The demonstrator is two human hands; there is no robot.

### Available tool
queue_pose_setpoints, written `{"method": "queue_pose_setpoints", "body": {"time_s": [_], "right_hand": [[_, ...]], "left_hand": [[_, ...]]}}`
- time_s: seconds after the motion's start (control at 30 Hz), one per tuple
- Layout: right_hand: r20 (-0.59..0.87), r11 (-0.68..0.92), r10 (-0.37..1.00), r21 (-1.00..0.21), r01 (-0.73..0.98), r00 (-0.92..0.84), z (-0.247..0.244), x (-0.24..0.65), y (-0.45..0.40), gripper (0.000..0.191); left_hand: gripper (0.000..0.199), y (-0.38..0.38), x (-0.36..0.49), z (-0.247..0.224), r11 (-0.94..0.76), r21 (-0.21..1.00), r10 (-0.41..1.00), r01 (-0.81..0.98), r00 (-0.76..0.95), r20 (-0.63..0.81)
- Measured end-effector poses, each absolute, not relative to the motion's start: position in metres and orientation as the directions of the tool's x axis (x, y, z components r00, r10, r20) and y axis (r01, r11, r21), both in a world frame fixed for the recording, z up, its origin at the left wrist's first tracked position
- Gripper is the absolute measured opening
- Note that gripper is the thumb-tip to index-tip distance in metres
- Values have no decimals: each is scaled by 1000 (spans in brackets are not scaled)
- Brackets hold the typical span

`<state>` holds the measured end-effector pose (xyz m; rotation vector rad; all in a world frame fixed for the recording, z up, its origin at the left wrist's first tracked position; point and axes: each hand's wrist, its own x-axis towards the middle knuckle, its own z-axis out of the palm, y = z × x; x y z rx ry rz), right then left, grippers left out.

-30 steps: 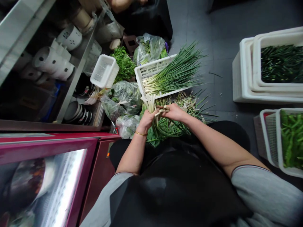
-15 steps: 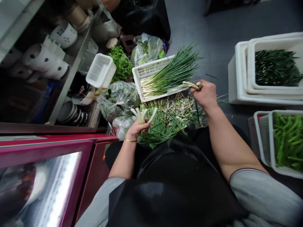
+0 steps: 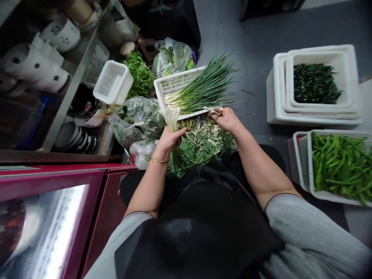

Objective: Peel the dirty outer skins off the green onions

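Observation:
My left hand (image 3: 170,139) is closed round a bunch of scallions (image 3: 172,119), white ends pointing up and green leaves hanging below the fist. My right hand (image 3: 228,119) grips scallion pieces with pale stems and brown, dirty roots (image 3: 213,113); whether whole stalks or torn-off ends, I cannot tell. It is at the front right edge of a white basket (image 3: 181,77), in which trimmed scallions (image 3: 200,89) lie with white ends to the left. Beneath both hands spreads a heap of loose scallions and peelings (image 3: 203,145).
Bagged greens (image 3: 139,118), leafy herbs (image 3: 138,73) and a small white basket (image 3: 113,83) lie left, beside a shelf (image 3: 78,77) with dishes. At right stand white tubs (image 3: 279,93) of cut greens and a basket of green peppers (image 3: 340,166). A red-framed glass-fronted cabinet (image 3: 95,186) is lower left.
My right hand has moved left and slightly down, closer to the basket's edge, with the rooted pieces. My left hand still grips its bunch, now more upright and bundled. The view has shifted right.

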<state>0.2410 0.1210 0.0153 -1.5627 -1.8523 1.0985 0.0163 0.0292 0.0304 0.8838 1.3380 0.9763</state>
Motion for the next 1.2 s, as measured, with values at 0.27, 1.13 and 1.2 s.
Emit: {"method": "queue_pose_setpoints", "body": {"time_s": [0.27,1.13,1.2], "right_hand": [[-354,-467,851,-848,-250,-388,16,214,97,11],[-289,-144,679,-954,264,-674,20,272,109,40],[-302,-199,739,-952,234,-602,16,282,109,40]], "left_hand": [[67,39,58,13,302,951,951,-60,85,-297],[33,57,-1,17,358,846,917,-395,-24,-399],[32,58,-2,18,352,875,922,-334,-39,-385]]}}
